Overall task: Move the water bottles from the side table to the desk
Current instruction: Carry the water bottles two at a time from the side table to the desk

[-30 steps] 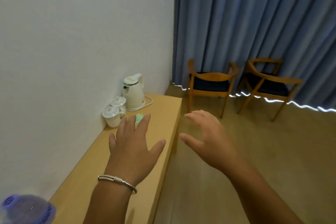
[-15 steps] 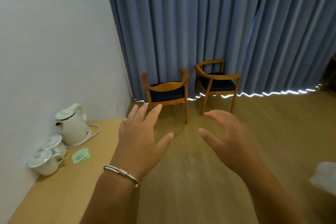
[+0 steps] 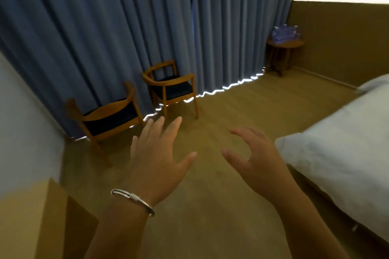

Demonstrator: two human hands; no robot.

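Clear water bottles (image 3: 285, 33) clustered on the round wooden side table (image 3: 286, 43)

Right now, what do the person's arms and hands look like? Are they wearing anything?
Both arms are bare, with no sleeves in view. The left hand has a thin silver bangle at the wrist, with a little coil of wire wound round it. The right hand wears nothing: no ring, watch or glove shows.
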